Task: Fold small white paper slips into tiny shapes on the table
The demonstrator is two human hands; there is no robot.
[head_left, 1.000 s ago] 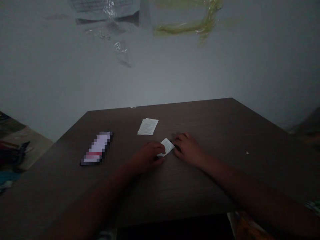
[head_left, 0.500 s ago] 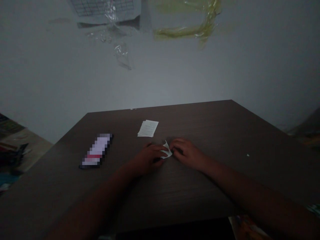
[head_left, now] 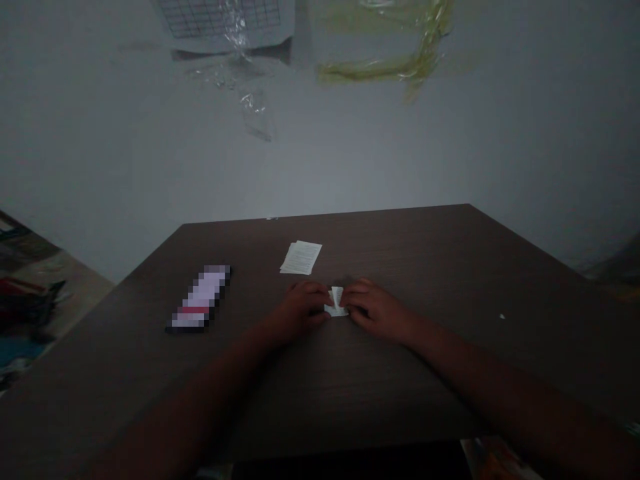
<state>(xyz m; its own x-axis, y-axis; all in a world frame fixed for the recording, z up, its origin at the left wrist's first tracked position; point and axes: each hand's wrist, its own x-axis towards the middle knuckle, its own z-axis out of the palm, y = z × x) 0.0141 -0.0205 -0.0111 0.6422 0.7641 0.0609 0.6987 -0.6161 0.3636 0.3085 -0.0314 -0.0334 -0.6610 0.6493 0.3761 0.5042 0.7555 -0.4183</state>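
Observation:
A small piece of white paper (head_left: 338, 309) lies on the table between my hands, with a folded flap standing up in its middle. My left hand (head_left: 303, 308) grips its left edge, fingers curled over it and the thumb low at the near side. On the opposite edge, my right hand (head_left: 369, 305) pinches the paper with bent fingers. The fingertips cover both sides of the sheet. Just beyond my left hand rests a short stack of printed paper slips (head_left: 301, 258).
A phone (head_left: 201, 300) with a blurred-out screen lies on the left of the brown table (head_left: 400, 247). A tiny white scrap (head_left: 502, 316) is on the right. Behind the table stands a wall (head_left: 360, 147) with taped sheets and clear tape.
My right hand has taken hold of the paper's right side, and a flap now stands between both hands. The left fingers have shifted slightly on the paper. The view has moved a little.

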